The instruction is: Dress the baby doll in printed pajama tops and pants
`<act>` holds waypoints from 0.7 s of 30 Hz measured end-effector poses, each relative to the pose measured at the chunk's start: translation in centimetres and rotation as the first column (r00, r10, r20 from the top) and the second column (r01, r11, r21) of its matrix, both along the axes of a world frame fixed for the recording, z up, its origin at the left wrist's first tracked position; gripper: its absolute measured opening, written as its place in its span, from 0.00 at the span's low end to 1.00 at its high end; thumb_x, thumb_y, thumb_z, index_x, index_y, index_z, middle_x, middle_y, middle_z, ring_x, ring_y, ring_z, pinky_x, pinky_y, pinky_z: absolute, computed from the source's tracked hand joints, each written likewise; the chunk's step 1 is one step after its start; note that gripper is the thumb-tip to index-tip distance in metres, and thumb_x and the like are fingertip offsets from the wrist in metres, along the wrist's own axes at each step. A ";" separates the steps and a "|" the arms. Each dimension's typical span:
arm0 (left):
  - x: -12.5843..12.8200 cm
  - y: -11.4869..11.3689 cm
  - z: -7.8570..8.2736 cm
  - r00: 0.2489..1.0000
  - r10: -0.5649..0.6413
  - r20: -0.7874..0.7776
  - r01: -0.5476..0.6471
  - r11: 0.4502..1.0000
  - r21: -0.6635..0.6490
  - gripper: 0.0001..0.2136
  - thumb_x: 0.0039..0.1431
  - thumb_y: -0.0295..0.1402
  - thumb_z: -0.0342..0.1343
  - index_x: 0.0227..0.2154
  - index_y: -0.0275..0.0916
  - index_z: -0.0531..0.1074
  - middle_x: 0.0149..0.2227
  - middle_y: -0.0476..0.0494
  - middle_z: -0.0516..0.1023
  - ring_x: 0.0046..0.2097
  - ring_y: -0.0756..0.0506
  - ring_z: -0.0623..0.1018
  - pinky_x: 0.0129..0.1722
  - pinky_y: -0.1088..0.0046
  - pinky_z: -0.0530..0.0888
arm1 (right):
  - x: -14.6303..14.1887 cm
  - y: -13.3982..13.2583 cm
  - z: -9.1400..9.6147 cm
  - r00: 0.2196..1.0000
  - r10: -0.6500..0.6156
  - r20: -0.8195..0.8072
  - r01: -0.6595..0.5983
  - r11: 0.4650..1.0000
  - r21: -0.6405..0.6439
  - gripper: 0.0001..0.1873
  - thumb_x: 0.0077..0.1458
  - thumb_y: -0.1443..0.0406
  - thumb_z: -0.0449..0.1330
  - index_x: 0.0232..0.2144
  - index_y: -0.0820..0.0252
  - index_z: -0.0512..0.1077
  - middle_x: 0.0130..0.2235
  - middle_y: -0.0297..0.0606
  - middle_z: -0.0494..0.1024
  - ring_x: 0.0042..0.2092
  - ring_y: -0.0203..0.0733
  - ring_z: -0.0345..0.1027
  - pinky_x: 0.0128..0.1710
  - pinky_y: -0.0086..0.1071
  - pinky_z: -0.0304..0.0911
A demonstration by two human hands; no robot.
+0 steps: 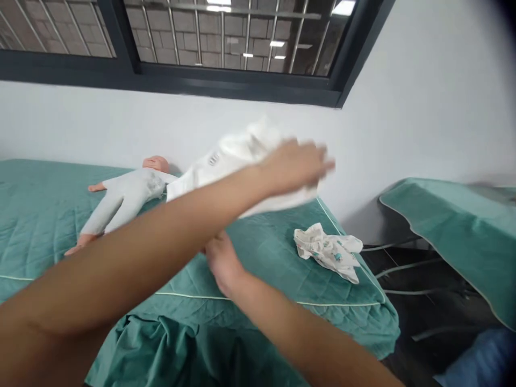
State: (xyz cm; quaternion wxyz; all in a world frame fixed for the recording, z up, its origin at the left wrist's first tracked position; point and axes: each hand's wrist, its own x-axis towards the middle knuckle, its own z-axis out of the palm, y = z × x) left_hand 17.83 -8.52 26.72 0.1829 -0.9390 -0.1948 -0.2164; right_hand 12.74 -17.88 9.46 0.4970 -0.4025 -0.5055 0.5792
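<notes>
A white cloth piece (226, 156) with a small dark mark is raised above the bed, blurred by motion. My left hand (296, 165) lies across its right part with the fingers stretched out. My right hand (226, 263) is below my left forearm, which hides its fingers, so its grip does not show. On the bed to the left, a baby doll (131, 191) in a pale bodysuit lies on its back. A crumpled white baby garment with a small coloured print (328, 250) rests near the bed's right edge.
The bed has a green quilted cover (48, 215) with pale piping. Behind it stand a white wall (80, 123) and a dark-framed window (242, 83) with bars. Another green-covered surface (463, 231) is on the right, over a dark floor (419, 317).
</notes>
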 end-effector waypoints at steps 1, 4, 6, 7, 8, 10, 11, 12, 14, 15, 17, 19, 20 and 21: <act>0.4 -0.6 -2.4 0.975 -0.171 -0.138 0.168 0.985 -0.030 0.12 0.67 0.28 0.50 0.48 0.43 0.74 0.48 0.43 0.79 0.50 0.43 0.75 0.47 0.63 0.70 | -0.2 -0.7 -1.8 1.000 0.019 -0.022 -0.021 0.995 -0.093 0.13 0.61 0.56 0.54 0.44 0.56 0.70 0.44 0.39 0.79 0.46 0.45 0.73 0.44 0.38 0.68; -2.2 -0.5 -10.2 0.940 -0.298 -0.167 0.268 0.946 -0.180 0.14 0.68 0.32 0.50 0.54 0.45 0.71 0.57 0.45 0.74 0.59 0.42 0.71 0.55 0.62 0.67 | 1.8 -3.1 -6.6 0.995 0.082 0.057 -0.066 0.970 -0.232 0.07 0.56 0.60 0.60 0.35 0.57 0.70 0.38 0.37 0.77 0.42 0.43 0.73 0.39 0.35 0.68; -5.7 1.1 -14.5 0.993 -0.072 -0.099 0.032 0.933 -0.359 0.16 0.68 0.31 0.47 0.55 0.44 0.70 0.59 0.44 0.73 0.60 0.42 0.71 0.58 0.62 0.66 | 4.5 -4.5 -8.0 0.975 0.177 0.132 -0.147 0.966 -0.212 0.05 0.55 0.62 0.61 0.34 0.56 0.69 0.38 0.36 0.77 0.41 0.43 0.73 0.37 0.34 0.69; -7.4 2.1 -16.3 0.991 0.087 -0.100 -0.124 0.879 -0.460 0.17 0.68 0.31 0.47 0.56 0.43 0.69 0.61 0.42 0.71 0.62 0.41 0.70 0.60 0.62 0.66 | 5.8 -4.8 -8.0 0.963 0.203 0.175 -0.169 0.966 -0.194 0.04 0.56 0.62 0.59 0.35 0.56 0.70 0.39 0.36 0.77 0.41 0.42 0.74 0.36 0.34 0.69; -8.8 3.1 -17.8 0.969 0.208 -0.133 -0.247 0.798 -0.550 0.18 0.67 0.32 0.48 0.59 0.42 0.67 0.63 0.40 0.68 0.64 0.40 0.67 0.62 0.61 0.64 | 7.1 -4.7 -7.7 0.947 0.200 0.252 -0.164 0.974 -0.155 0.04 0.58 0.62 0.58 0.36 0.55 0.71 0.39 0.36 0.77 0.41 0.42 0.74 0.37 0.34 0.69; -10.4 4.8 -20.0 0.935 0.313 -0.166 -0.346 0.709 -0.614 0.22 0.66 0.37 0.50 0.61 0.38 0.65 0.63 0.34 0.68 0.64 0.37 0.68 0.61 0.58 0.66 | 9.3 -3.5 -6.1 0.888 0.134 0.440 -0.142 0.990 -0.015 0.06 0.60 0.64 0.56 0.38 0.55 0.73 0.39 0.35 0.78 0.43 0.41 0.73 0.43 0.35 0.68; -10.7 5.4 -20.7 0.923 0.341 -0.179 -0.373 0.673 -0.638 0.23 0.66 0.40 0.50 0.60 0.37 0.66 0.62 0.33 0.69 0.62 0.36 0.69 0.59 0.57 0.68 | 10.1 -2.3 -5.2 0.851 0.073 0.521 -0.124 0.990 0.064 0.07 0.60 0.65 0.55 0.38 0.55 0.73 0.40 0.35 0.79 0.43 0.41 0.73 0.45 0.36 0.67; -10.7 5.8 -21.2 0.918 0.351 -0.185 -0.382 0.654 -0.654 0.23 0.65 0.43 0.50 0.58 0.37 0.68 0.61 0.33 0.71 0.61 0.35 0.70 0.57 0.57 0.69 | 10.9 -0.9 -4.4 0.814 0.004 0.580 -0.106 0.984 0.143 0.08 0.61 0.65 0.55 0.40 0.55 0.73 0.41 0.36 0.79 0.44 0.41 0.73 0.46 0.36 0.67; -10.3 6.2 -21.6 0.925 0.327 -0.192 -0.365 0.628 -0.687 0.21 0.64 0.47 0.51 0.52 0.40 0.72 0.57 0.38 0.74 0.58 0.37 0.73 0.53 0.61 0.72 | 12.4 2.3 -3.4 0.723 -0.167 0.670 -0.080 0.943 0.322 0.10 0.61 0.66 0.55 0.44 0.55 0.72 0.46 0.39 0.79 0.49 0.43 0.72 0.50 0.39 0.66; -10.1 6.2 -21.6 0.935 0.292 -0.202 -0.347 0.625 -0.700 0.19 0.63 0.48 0.52 0.49 0.42 0.74 0.55 0.41 0.76 0.56 0.38 0.74 0.51 0.63 0.72 | 13.2 3.9 -3.3 0.648 -0.246 0.721 -0.103 0.910 0.403 0.14 0.60 0.68 0.56 0.48 0.56 0.71 0.51 0.41 0.77 0.54 0.45 0.69 0.56 0.41 0.62; -9.9 6.0 -21.5 0.945 0.226 -0.236 -0.327 0.619 -0.714 0.17 0.59 0.48 0.56 0.45 0.43 0.75 0.52 0.44 0.77 0.54 0.39 0.75 0.48 0.66 0.72 | 14.8 6.4 -3.8 0.480 -0.295 0.826 -0.146 0.902 0.407 0.20 0.57 0.71 0.57 0.52 0.59 0.70 0.56 0.47 0.74 0.61 0.49 0.63 0.61 0.46 0.57; -10.2 5.7 -21.4 0.939 0.206 -0.275 -0.343 0.610 -0.714 0.16 0.56 0.43 0.59 0.45 0.42 0.74 0.50 0.42 0.78 0.50 0.39 0.76 0.44 0.67 0.72 | 16.4 8.1 -4.6 0.392 -0.224 0.892 -0.180 0.933 0.313 0.19 0.55 0.72 0.59 0.50 0.62 0.72 0.53 0.50 0.76 0.57 0.52 0.67 0.59 0.47 0.61; -10.4 5.6 -21.4 0.934 0.215 -0.286 -0.357 0.605 -0.712 0.16 0.55 0.40 0.60 0.45 0.41 0.74 0.48 0.41 0.78 0.48 0.39 0.77 0.42 0.67 0.71 | 17.0 8.7 -4.9 0.378 -0.188 0.906 -0.198 0.940 0.277 0.18 0.54 0.71 0.61 0.48 0.62 0.73 0.51 0.49 0.77 0.55 0.52 0.69 0.57 0.46 0.62; -10.7 5.4 -21.3 0.931 0.229 -0.284 -0.365 0.600 -0.712 0.15 0.54 0.38 0.60 0.45 0.41 0.74 0.46 0.40 0.79 0.46 0.39 0.78 0.40 0.67 0.71 | 17.4 9.3 -5.1 0.380 -0.160 0.911 -0.215 0.943 0.255 0.16 0.54 0.70 0.62 0.46 0.62 0.74 0.49 0.48 0.79 0.53 0.51 0.70 0.56 0.45 0.63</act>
